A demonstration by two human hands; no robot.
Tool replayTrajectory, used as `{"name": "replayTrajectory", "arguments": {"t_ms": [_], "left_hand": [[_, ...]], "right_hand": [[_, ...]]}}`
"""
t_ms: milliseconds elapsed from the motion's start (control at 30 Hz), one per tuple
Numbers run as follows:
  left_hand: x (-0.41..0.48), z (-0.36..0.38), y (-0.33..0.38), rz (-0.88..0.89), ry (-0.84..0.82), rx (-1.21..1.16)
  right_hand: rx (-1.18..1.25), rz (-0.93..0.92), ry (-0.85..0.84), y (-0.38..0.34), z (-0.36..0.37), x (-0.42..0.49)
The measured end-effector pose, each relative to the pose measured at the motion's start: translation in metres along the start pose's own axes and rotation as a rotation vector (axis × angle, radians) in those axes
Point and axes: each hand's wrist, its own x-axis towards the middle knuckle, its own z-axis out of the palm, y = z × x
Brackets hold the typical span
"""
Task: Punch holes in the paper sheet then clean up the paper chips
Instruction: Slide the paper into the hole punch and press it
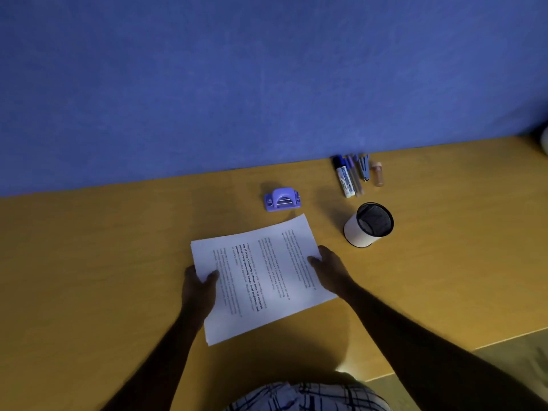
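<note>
White printed paper sheet (261, 277) lies on the yellow worktop (89, 262), grasped on both sides: left hand (198, 289) pinches the left edge, right hand (332, 271) the right edge, thumbs on top. Purple hole punch (282, 199) sits just beyond it, untouched.

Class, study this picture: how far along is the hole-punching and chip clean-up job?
Done: nothing yet. The white printed paper sheet shows no holes, and no chips are visible on the yellow wooden table. In hand: the left hand and right hand pinch the sheet's side edges. Left: the purple plastic hole punch sits untouched beyond the sheet, so punching and cleaning both remain.
</note>
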Motion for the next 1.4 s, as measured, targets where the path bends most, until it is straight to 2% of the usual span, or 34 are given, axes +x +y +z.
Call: {"name": "replayTrajectory", "arguments": {"t_ms": [167,267,367,533,800,1000,1167,1400], "left_hand": [[0.007,0.002,0.009,0.115,-0.01,0.014],[0.015,0.005,0.017,0.106,-0.094,-0.016],[0.023,0.013,0.025,0.1,-0.168,0.007],[0.034,0.027,0.041,0.098,-0.146,0.066],[0.044,0.038,0.048,0.091,-0.153,0.085],[0.049,0.041,0.053,0.052,-0.17,0.016],[0.051,0.044,0.055,0.023,-0.17,-0.034],[0.052,0.047,0.06,0.015,-0.148,-0.056]], "right_hand": [[0.152,-0.023,0.071,0.012,-0.007,-0.002],[0.275,0.003,0.105,0.014,-0.015,0.002],[0.302,0.022,0.122,0.015,-0.021,0.008],[0.299,0.055,0.155,0.015,-0.026,0.016],[0.247,0.053,0.199,0.011,-0.03,0.026],[0.032,0.032,0.286,-0.001,-0.031,0.029],[-0.128,0.124,0.318,-0.013,-0.031,0.037],[-0.17,0.157,0.355,-0.022,-0.033,0.044]]}}
